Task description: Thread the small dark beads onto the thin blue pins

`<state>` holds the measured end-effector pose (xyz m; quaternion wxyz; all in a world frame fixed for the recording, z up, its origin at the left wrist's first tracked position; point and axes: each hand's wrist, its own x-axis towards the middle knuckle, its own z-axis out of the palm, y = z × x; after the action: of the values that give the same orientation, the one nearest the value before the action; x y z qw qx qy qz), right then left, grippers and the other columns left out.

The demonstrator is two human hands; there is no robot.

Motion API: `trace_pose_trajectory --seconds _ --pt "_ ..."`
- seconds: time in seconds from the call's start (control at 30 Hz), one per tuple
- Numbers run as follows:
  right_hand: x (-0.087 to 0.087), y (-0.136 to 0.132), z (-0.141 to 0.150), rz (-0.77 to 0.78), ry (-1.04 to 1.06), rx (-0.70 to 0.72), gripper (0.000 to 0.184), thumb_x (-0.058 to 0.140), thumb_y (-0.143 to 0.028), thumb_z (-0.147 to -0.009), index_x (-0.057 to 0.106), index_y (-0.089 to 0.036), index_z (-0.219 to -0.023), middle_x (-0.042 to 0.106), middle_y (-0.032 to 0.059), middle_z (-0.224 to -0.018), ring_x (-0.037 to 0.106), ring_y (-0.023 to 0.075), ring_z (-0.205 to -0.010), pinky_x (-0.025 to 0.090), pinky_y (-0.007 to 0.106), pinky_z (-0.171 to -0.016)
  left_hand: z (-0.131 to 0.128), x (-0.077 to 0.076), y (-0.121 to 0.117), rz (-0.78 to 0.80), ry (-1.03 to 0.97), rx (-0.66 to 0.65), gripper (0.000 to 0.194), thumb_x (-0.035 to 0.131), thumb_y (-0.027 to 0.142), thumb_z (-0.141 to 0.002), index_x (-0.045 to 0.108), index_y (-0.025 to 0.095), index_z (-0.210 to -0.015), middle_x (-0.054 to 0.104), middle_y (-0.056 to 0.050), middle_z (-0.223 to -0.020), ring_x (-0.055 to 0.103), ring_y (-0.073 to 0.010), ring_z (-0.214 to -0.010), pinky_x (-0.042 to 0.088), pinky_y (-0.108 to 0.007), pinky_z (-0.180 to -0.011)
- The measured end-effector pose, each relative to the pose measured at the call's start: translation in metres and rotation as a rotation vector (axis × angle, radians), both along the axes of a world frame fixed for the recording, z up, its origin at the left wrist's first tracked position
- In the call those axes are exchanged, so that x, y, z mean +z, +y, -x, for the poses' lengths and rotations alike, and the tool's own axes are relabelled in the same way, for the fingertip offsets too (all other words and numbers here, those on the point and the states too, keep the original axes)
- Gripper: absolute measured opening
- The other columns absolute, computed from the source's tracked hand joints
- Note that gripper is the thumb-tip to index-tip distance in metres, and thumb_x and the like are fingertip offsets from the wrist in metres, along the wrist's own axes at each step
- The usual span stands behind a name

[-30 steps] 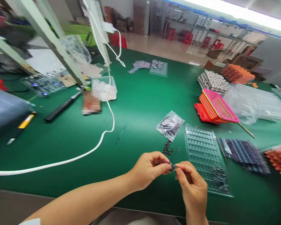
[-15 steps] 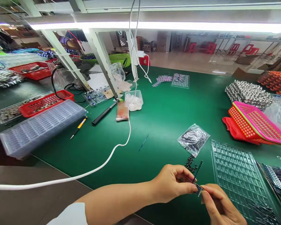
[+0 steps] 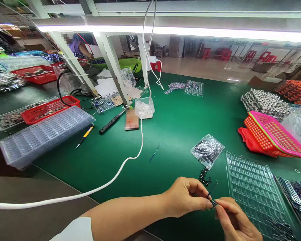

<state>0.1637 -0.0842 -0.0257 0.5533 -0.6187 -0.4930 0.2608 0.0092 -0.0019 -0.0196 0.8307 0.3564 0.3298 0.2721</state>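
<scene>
My left hand [image 3: 187,198] pinches a thin dark-blue strip [image 3: 212,189] between thumb and fingers, one end of it pointing up and away. Thumb and forefinger of my right hand [image 3: 237,216] close on the strip's near end, and the two hands almost touch. My fingertips hide part of the piece. Just beyond them lie loose small dark beads [image 3: 204,176], by the mouth of a clear bag [image 3: 207,151] of similar beads. A clear slotted tray [image 3: 252,180] sits beside my right hand, with dark thin pieces [image 3: 282,227] at its near end.
More dark strips [image 3: 294,194] are stacked at the right edge. Nested pink and red baskets [image 3: 278,134] stand behind the tray. A single blue strip [image 3: 155,152], a hammer [image 3: 112,122], a yellow pen-like tool [image 3: 84,136] and a white cable [image 3: 115,175] lie leftward. Someone [image 3: 77,47] works at the back left.
The strip in my hands has tipped lower and turned a little, while both hands stay in nearly the same place. The person at the back left shows more now.
</scene>
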Motion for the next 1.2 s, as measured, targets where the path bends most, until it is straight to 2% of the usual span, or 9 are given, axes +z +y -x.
trace_pose_trajectory --seconds 0.13,0.27,0.43,0.57,0.7,0.93,1.2 --pt "-0.004 -0.003 0.003 -0.004 0.027 -0.018 0.007 0.07 -0.028 -0.082 0.071 -0.021 -0.081 0.065 0.0029 -0.076 0.06 0.0148 -0.061 0.05 0.023 -0.055 0.0 0.007 0.0 0.001 0.001 0.018 0.043 0.093 0.029 -0.051 0.067 0.011 -0.081 0.068 0.001 -0.066 0.062 -0.0123 -0.062 0.051 -0.028 -0.066" --pt "-0.01 -0.006 0.004 -0.049 -0.044 -0.016 0.004 0.065 -0.02 -0.086 0.068 -0.021 -0.087 0.062 0.0014 -0.077 0.06 0.014 -0.064 0.05 0.024 -0.057 0.002 0.012 0.002 -0.039 0.033 0.033 0.028 0.088 0.025 -0.062 0.066 0.012 -0.073 0.068 0.001 -0.069 0.06 -0.0101 -0.063 0.049 -0.024 -0.064" --pt "-0.009 -0.007 0.006 -0.17 -0.241 -0.088 0.013 0.063 -0.012 -0.085 0.067 -0.022 -0.093 0.066 0.0019 -0.082 0.064 0.0154 -0.072 0.051 0.025 -0.061 0.009 0.015 0.002 -0.168 0.004 -0.015 0.017 0.08 0.024 -0.075 0.066 0.014 -0.077 0.075 -0.005 -0.091 0.066 -0.0166 -0.087 0.051 -0.03 -0.084" --pt "-0.007 -0.006 0.008 -0.24 -0.35 -0.088 0.021 0.063 -0.008 -0.084 0.066 -0.022 -0.099 0.067 0.002 -0.084 0.066 0.0155 -0.072 0.052 0.026 -0.063 0.012 0.017 0.001 -0.268 0.057 -0.058 0.014 0.075 0.025 -0.081 0.065 0.015 -0.081 0.075 -0.008 -0.101 0.068 -0.0215 -0.097 0.05 -0.036 -0.092" --pt "-0.005 -0.005 0.009 -0.256 -0.365 -0.067 0.023 0.061 -0.006 -0.085 0.064 -0.022 -0.101 0.066 0.002 -0.084 0.065 0.0148 -0.073 0.052 0.026 -0.062 0.013 0.019 0.001 -0.305 0.069 -0.079 0.013 0.072 0.026 -0.083 0.064 0.016 -0.081 0.075 -0.008 -0.099 0.067 -0.0224 -0.099 0.05 -0.037 -0.093" --pt "-0.004 -0.006 0.009 -0.27 -0.358 -0.06 0.024 0.06 -0.004 -0.085 0.063 -0.021 -0.102 0.065 0.0025 -0.083 0.063 0.0143 -0.073 0.052 0.025 -0.059 0.012 0.022 0.002 -0.34 0.171 -0.082 0.014 0.07 0.03 -0.083 0.066 0.016 -0.082 0.073 -0.006 -0.09 0.066 -0.0208 -0.089 0.051 -0.035 -0.087" --pt "-0.003 -0.004 0.009 -0.274 -0.377 -0.074 0.023 0.061 -0.004 -0.085 0.063 -0.021 -0.101 0.066 0.0023 -0.082 0.064 0.0145 -0.072 0.053 0.025 -0.06 0.012 0.021 0.003 -0.316 0.227 -0.046 0.017 0.074 0.032 -0.078 0.068 0.017 -0.083 0.07 -0.004 -0.084 0.064 -0.0188 -0.082 0.052 -0.032 -0.081"
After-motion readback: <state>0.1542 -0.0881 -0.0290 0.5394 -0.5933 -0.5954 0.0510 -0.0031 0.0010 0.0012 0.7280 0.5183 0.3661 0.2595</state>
